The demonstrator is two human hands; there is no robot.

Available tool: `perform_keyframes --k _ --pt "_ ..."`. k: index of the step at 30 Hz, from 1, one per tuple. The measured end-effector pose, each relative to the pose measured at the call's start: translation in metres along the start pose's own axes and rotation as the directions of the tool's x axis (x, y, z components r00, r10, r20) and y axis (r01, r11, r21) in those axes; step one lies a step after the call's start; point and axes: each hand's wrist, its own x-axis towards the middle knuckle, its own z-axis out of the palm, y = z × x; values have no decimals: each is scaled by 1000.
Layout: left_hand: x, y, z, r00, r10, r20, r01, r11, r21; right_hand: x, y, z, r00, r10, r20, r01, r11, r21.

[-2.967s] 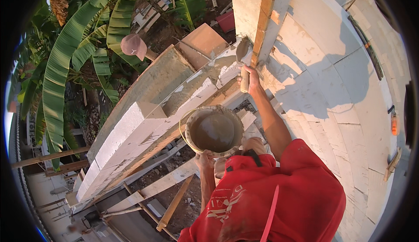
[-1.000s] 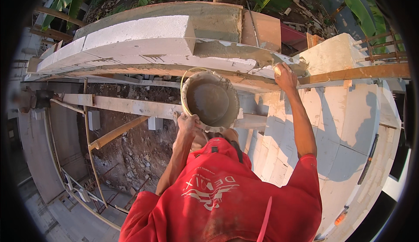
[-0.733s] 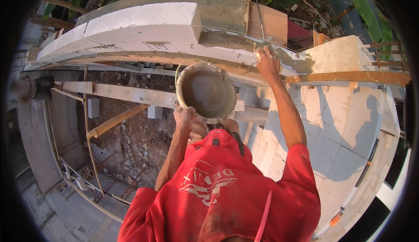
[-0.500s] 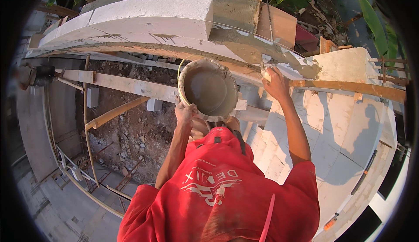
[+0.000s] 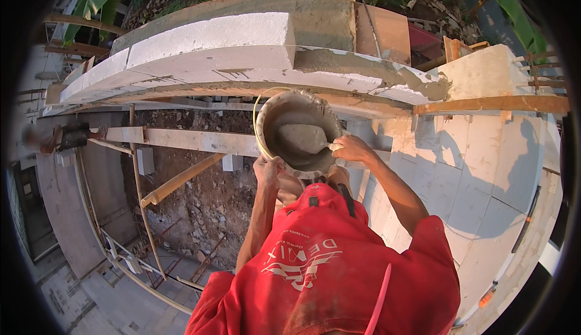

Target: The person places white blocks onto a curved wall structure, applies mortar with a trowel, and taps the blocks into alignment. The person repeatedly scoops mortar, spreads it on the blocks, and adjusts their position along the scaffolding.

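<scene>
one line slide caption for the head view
Left hand grips a mortar bucket at its rim; right hand holds a trowel inside it, beside a white block wall.

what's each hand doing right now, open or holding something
Left hand: closed, holding the bucket at its rim.
Right hand: closed, holding the trowel by its handle.
</scene>
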Motion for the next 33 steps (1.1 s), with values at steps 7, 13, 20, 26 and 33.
perform_keyframes --k 7,13,20,26,33 --pt "10 5 -17 999 -41 1 41 997 -59 -31 -20 6 991 9 135 -122 488 864" --pt "17 10 -36 999 -40 8 41 996 -81 -6 -73 17 953 190 -234 183 251 950" --pt "20 13 -63 1000 -13 -14 12 998 -69 157 -181 27 405 294 -866 444 765 467" --pt "23 12 -80 999 -19 -43 18 999 -29 82 -202 89 617 195 -762 444 713 542" --pt "28 -5 -92 998 -14 -65 9 997 -75 143 -157 17 768 416 -487 286 458 842"
